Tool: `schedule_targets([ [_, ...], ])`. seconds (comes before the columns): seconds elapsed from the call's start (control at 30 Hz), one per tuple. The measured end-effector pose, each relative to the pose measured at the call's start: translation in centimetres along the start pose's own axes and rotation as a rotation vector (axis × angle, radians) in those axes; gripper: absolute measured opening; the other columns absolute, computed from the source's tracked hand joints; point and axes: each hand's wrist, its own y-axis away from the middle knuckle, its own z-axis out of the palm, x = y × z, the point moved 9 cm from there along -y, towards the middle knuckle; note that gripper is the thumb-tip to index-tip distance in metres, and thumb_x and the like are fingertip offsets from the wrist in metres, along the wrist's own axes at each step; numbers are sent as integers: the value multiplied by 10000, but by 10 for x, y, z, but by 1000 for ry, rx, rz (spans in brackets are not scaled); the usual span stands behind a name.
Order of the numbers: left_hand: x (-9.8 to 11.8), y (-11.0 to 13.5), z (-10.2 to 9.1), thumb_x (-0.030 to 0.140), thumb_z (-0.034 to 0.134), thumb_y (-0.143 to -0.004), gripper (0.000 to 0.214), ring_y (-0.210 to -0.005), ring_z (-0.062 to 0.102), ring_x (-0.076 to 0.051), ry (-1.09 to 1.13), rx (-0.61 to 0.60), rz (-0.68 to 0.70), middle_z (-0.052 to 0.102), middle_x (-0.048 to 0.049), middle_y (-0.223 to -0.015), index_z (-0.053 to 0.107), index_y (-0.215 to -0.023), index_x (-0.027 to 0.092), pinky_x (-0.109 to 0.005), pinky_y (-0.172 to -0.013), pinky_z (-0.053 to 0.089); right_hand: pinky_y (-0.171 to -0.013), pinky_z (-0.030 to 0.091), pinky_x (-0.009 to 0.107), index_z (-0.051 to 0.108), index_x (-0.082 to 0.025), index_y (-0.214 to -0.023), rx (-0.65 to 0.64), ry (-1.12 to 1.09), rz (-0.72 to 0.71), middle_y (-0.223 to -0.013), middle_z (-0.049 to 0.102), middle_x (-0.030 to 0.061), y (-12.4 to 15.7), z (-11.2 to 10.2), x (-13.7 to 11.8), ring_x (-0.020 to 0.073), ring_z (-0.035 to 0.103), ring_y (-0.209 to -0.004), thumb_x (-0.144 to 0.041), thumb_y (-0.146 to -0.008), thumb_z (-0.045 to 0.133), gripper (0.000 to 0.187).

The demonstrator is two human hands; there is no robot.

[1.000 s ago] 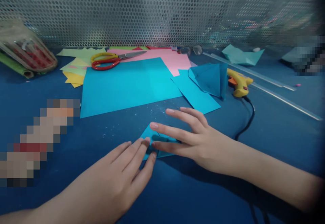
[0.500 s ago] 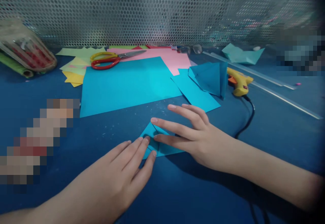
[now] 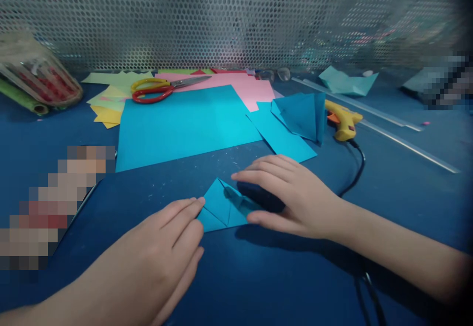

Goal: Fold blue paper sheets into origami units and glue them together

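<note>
A small folded piece of blue paper [image 3: 218, 208] lies on the table before me, with a peak at its far side and crease lines running down its face. My left hand [image 3: 162, 247] is at its left corner, fingers pressed together and their tips gripping the edge. Over the right end arches my right hand [image 3: 291, 198], open, its thumb low by the paper's near edge and its fingers raised apart from the thumb. Part of the paper's right end is hidden behind that thumb.
Behind are a large blue sheet [image 3: 177, 129], red-and-yellow scissors [image 3: 155, 92], pink paper [image 3: 254, 89], a folded blue paper shape [image 3: 301, 116] and a yellow glue gun [image 3: 345, 121] with its cord. Clear sticks [image 3: 410, 146] lie right; a plastic jar [image 3: 48, 80] stands left.
My left hand has drawn back left to the paper's corner. The right fingers have lifted off the paper's middle and moved right, uncovering more of its folds.
</note>
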Motion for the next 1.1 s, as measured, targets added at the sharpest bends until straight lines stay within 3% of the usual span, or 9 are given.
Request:
schedule_targets([
  [0.07, 0, -3, -3, 135, 302, -1047, 457, -1138, 685, -263, 1, -21, 4, 777, -74, -983, 736, -911, 179, -382, -975, 553, -807, 489, 394, 642, -144, -1192, -24, -35, 47, -1094, 704, 141, -1, 3, 1, 269, 647, -1009, -649, -965, 554, 560],
  [0.23, -3, -6, -6, 143, 270, -1047, 446, -1133, 696, -279, -94, -46, -9, 769, -134, -1103, 703, -941, 151, -408, -884, 594, -804, 473, 357, 624, -178, -1025, -79, -207, 142, -1038, 669, 100, -3, 10, -1, 226, 608, -947, -438, -963, 671, 271],
  [0.37, -10, -8, -6, 162, 271, -1055, 418, -1070, 723, -290, -115, -29, -54, 749, -159, -1183, 679, -967, 142, -422, -801, 607, -733, 434, 319, 613, -194, -900, -107, -386, 241, -855, 632, 34, -5, 14, 4, 183, 555, -804, -451, -1015, 592, 282],
  [0.47, -10, -9, -5, 146, 259, -1062, 435, -1046, 732, -247, -42, -31, -56, 777, -85, -1117, 683, -971, 170, -386, -810, 601, -733, 414, 313, 651, -199, -933, -109, -468, 267, -802, 606, 11, -6, 15, 6, 172, 548, -782, -501, -1017, 571, 324],
  [0.57, -12, -8, -5, 135, 268, -1061, 435, -1015, 732, -223, 29, -21, -80, 777, -52, -1114, 695, -998, 187, -367, -817, 596, -729, 379, 317, 676, -203, -971, -136, -446, 255, -791, 585, -8, -6, 17, 4, 173, 540, -789, -517, -933, 698, 318],
  [0.7, -14, -2, 2, 99, 344, -1014, 388, -1012, 728, -244, 60, -34, -87, 741, -83, -1223, 644, -1252, 166, -388, -806, 611, -715, 353, 316, 683, -195, -967, -124, -417, 254, -773, 562, -29, -5, 19, 2, 161, 530, -767, -440, -866, 799, 289],
  [0.9, -9, 8, 9, 42, 382, -958, 471, -1038, 714, -275, 60, -57, -40, 709, -122, -1265, 626, -1336, 183, -426, -825, 616, -720, 422, 306, 709, -193, -1036, -17, -406, 240, -873, 688, 21, -5, 11, -1, 166, 629, -837, -319, -971, 687, 143],
  [1.1, -7, 8, 10, 16, 336, -971, 509, -1098, 702, -272, 34, -88, -27, 681, -123, -1335, 625, -1357, 181, -419, -871, 619, -732, 514, 260, 775, -196, -1032, 95, -470, 221, -928, 729, 46, -4, 4, 2, 140, 689, -838, -205, -995, 632, 148],
])
